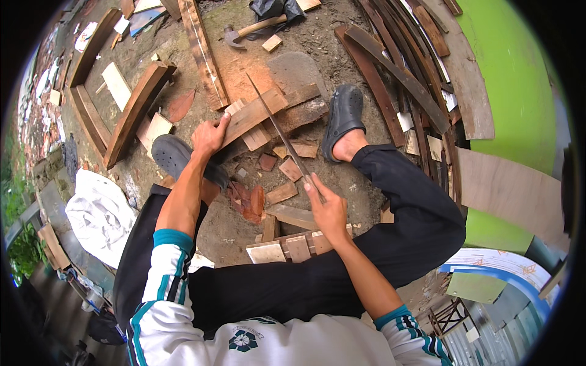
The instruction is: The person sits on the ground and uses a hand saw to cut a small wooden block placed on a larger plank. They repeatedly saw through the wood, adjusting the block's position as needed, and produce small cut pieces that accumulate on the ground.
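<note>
White, teal-cuffed shirt [293,344] nearest the lens, a left hand [209,135] clasps a flat brown wooden plank [251,119] on scrap boards [256,138] mid-ground; a long dark metal blade [283,133] crosses it, the right hand's [328,210] fingers closed round its near end. Sawing appears in hand; another stroke calls for steady alignment.

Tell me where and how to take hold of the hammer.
Probably best: take the hammer by the middle of its wooden handle, coming down from above: that slim length lies exposed, with the metal head at its left end and black plastic at its right.
</note>
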### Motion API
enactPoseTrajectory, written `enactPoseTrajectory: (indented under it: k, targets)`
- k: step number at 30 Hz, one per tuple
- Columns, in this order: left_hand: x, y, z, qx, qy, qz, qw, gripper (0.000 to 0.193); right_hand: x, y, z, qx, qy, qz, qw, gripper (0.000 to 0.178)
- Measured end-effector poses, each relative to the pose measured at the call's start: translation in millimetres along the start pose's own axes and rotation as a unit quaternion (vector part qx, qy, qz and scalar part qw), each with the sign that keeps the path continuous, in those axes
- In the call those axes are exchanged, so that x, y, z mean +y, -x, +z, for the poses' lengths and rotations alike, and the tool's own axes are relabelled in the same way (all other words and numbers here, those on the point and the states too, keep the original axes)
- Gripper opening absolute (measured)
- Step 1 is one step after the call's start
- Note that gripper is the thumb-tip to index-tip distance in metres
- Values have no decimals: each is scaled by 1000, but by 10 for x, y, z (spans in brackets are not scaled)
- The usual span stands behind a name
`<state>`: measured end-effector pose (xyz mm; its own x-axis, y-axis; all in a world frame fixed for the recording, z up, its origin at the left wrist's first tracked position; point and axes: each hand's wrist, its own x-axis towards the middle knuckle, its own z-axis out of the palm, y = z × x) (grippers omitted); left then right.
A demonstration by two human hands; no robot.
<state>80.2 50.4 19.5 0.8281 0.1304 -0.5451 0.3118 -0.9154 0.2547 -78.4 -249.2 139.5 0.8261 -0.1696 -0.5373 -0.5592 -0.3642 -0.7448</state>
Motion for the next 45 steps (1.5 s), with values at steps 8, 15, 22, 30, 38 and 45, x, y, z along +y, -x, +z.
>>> enactPoseTrajectory:
  k: [8,15,22,30,38,45]
  targets:
    - [38,-12,13,-3,-4,1,1000,86,-418,-414,301,18,24,18,999,48]
    - [10,-29,7,0,-5,2,1000,86,-363,-423,194,2,-4,-16,1000,50]
    - [-12,-8,-8,15,12,9,1000,84,-147,60,-47,8,17,-15,1000,46]
    - [2,-94,32,1,-22,10,1000,84,-318,-633,458,67,-21,-58,996,46]
    - [-48,-146,64,-9,-4,-11,1000,85,-328,-555,152,-16,-5,14,1000,45]
    - [-80,-199,17,2,4,-3,1000,87,259,134,-28,62,-17,-118,991,46]
